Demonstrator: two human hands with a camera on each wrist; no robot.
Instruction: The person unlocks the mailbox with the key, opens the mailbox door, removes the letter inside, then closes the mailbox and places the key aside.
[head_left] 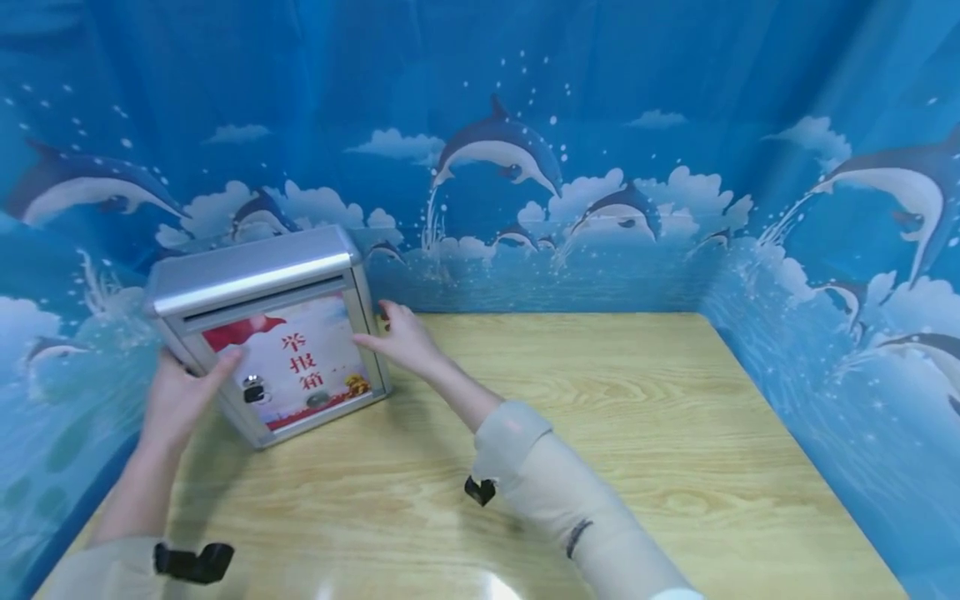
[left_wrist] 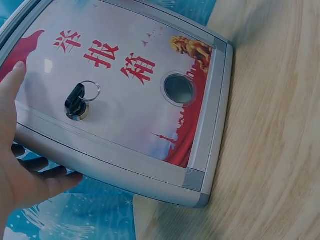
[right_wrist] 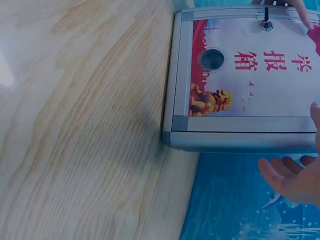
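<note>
A silver metal drop box with red Chinese characters on its front stands upright at the table's back left, turned at an angle. Across its upper front runs a narrow slot. A key on a ring sits in the front lock, and a round window lies near the bottom. My left hand holds the box's left side, thumb over the front and fingers along the side. At the right side is my right hand, thumb near the front edge, its loosely bent fingers apart from the wall in the right wrist view.
The wood-grain table stretches to the right and toward me. A blue curtain printed with dolphins and clouds hangs behind the table and along both sides, close to the box's back.
</note>
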